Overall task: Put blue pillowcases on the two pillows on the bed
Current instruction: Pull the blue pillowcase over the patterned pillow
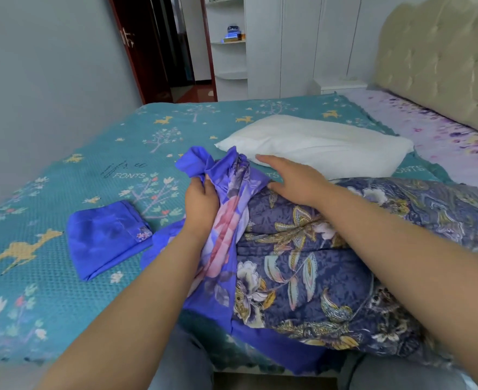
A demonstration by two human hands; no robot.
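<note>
The left hand point(201, 202) grips a bunched blue pillowcase point(226, 220) with a pink flower print, fingers curled round the gathered cloth near its upper end; the rest of the cloth trails down toward the near edge of the bed point(63, 170). The right hand point(291, 178) reaches forward with fingers straight and spread, holding nothing, its fingertips at or just over the near edge of the bare white pillow point(316, 144); whether they touch it cannot be told. That pillow lies flat near the middle of the bed, on the teal bedspread, toward the headboard point(435, 57) side. A second blue pillowcase point(105, 237), folded into a neat square, lies on the bedspread toward the near left corner of the bed, well apart from the pillow. A dark blue quilt point(344, 263) with a gold leaf pattern is heaped along the near edge under the right forearm, touching the held pillowcase. Only one pillow is plainly in view; a second may be hidden.

By the look of it, the first pillow is about to be covered: one case is in hand but not yet opened, the other untouched. The next move likely calls for drawing the pillow closer, finding the mouth of the bunched case and spreading it so a pillow corner can go in.
</note>
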